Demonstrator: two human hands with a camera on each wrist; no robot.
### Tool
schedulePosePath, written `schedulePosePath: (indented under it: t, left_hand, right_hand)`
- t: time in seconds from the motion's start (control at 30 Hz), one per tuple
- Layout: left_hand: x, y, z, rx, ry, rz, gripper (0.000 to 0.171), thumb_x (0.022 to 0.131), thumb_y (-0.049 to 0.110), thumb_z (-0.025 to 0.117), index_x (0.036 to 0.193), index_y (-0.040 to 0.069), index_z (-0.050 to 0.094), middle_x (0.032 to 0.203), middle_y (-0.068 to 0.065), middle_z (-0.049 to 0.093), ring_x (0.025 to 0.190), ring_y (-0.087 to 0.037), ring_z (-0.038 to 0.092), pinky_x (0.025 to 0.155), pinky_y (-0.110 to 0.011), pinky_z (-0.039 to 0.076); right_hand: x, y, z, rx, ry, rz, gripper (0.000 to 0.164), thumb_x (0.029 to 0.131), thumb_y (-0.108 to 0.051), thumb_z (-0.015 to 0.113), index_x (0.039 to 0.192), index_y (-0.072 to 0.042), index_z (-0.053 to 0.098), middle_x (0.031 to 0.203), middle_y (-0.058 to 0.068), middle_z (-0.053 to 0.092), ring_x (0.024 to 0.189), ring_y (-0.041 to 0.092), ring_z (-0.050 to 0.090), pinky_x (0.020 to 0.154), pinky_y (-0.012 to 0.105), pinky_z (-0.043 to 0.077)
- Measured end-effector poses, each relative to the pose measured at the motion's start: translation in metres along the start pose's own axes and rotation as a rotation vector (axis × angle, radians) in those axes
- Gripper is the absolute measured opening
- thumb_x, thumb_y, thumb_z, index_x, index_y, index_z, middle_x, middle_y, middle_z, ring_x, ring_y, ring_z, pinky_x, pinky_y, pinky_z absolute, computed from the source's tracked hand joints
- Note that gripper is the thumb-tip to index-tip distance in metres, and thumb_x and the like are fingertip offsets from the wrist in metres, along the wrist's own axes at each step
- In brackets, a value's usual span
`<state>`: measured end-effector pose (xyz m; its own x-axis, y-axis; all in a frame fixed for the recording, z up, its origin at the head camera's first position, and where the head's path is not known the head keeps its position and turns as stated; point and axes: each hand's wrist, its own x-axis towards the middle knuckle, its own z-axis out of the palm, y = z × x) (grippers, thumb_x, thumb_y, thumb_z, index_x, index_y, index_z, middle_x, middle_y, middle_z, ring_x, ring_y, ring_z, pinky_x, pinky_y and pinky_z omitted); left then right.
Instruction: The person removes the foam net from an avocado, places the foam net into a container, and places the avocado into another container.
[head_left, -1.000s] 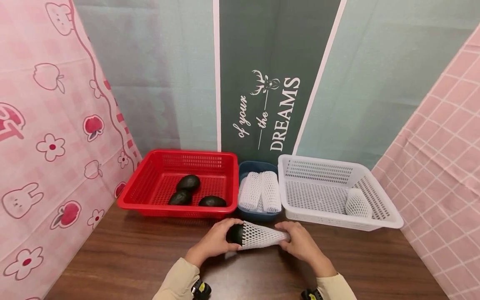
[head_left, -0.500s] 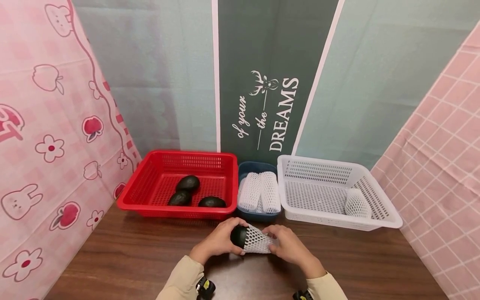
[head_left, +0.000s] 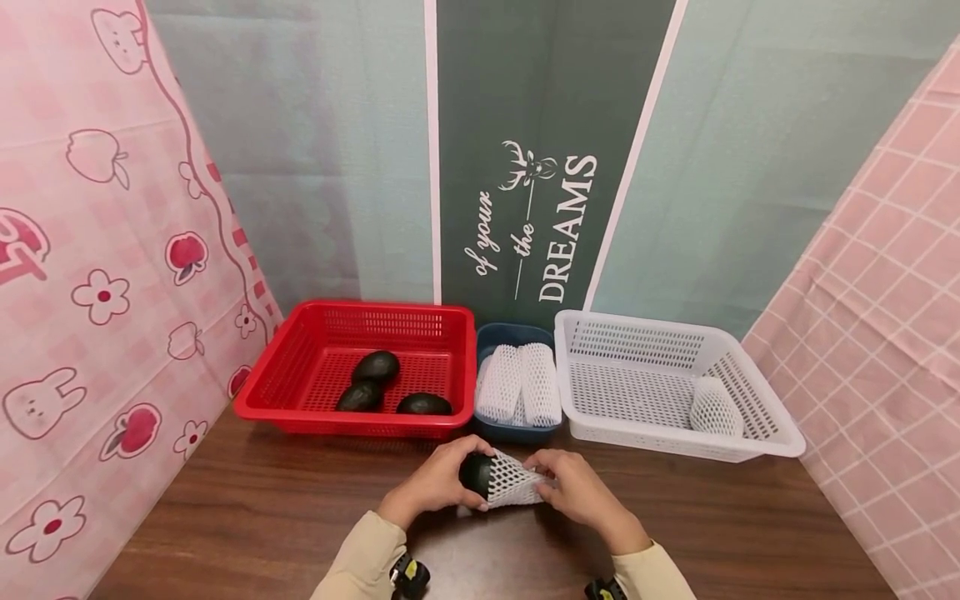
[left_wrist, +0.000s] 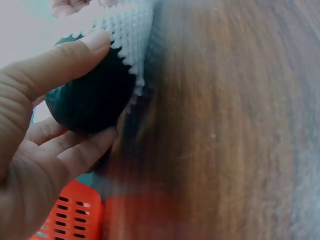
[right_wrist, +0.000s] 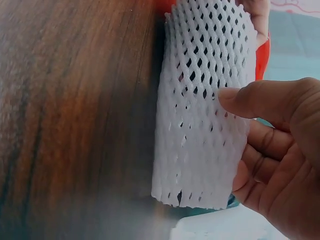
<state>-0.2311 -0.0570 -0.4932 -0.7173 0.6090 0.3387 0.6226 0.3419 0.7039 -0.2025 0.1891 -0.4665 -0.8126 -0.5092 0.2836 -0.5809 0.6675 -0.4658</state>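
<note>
A dark avocado (head_left: 476, 475) lies sideways just above the table, its right part inside a white foam net sleeve (head_left: 513, 482). My left hand (head_left: 438, 482) grips the avocado's bare left end, thumb and fingers on opposite sides; the left wrist view shows the thumb (left_wrist: 75, 60) at the net's edge. My right hand (head_left: 573, 492) pinches the sleeve toward its narrower right end. In the right wrist view the right thumb (right_wrist: 240, 97) presses on the mesh (right_wrist: 205, 75), and the sleeve's tail beyond it looks flat.
Behind the left hand stands a red basket (head_left: 431, 425) with several avocados (head_left: 377, 365). A blue bin (head_left: 517, 433) holds more foam sleeves (head_left: 542, 383). At right, a white basket (head_left: 660, 442) contains a net-covered fruit (head_left: 715, 408). Fabric hangs around the wooden table (head_left: 247, 508).
My right hand has moved left along the sleeve, toward the avocado, and the stretched sleeve has become shorter. My left hand has shifted slightly right, still gripping the avocado.
</note>
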Motion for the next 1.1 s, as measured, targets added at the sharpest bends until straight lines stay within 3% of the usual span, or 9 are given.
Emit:
schedulePosePath:
  t: [0.27,0.73,1.1]
  left_hand:
    - [-0.007,0.012,-0.013,-0.01,0.004,-0.033,0.06,0.058,0.015,0.089,0.108,0.016,0.057,0.107,0.007,0.058,0.1,-0.01,0.053,0.088,-0.032,0.041]
    - [-0.029,0.003,-0.029,-0.004,0.064,-0.124,0.057,0.062,0.026,0.086,0.11,0.019,0.056,0.103,0.013,0.057,0.093,-0.008,0.053,0.08,-0.03,0.044]
    - [-0.032,0.003,-0.031,0.009,0.068,-0.129,0.058,0.061,0.026,0.086,0.11,0.018,0.057,0.102,0.013,0.057,0.091,-0.008,0.053,0.079,-0.029,0.044]
  right_hand:
    - [-0.004,-0.005,-0.013,-0.013,0.039,-0.015,0.022,0.071,0.003,0.071,0.087,-0.012,0.067,0.082,-0.007,0.061,0.073,0.008,0.054,0.064,0.029,0.045]
    - [-0.022,0.01,-0.027,-0.111,0.105,0.013,0.025,0.069,0.003,0.072,0.084,-0.015,0.066,0.082,-0.01,0.06,0.072,0.008,0.051,0.063,0.031,0.042]
    - [-0.025,0.011,-0.029,-0.1,0.117,0.034,0.026,0.068,0.004,0.071,0.083,-0.015,0.066,0.08,-0.011,0.059,0.071,0.008,0.049,0.062,0.029,0.041]
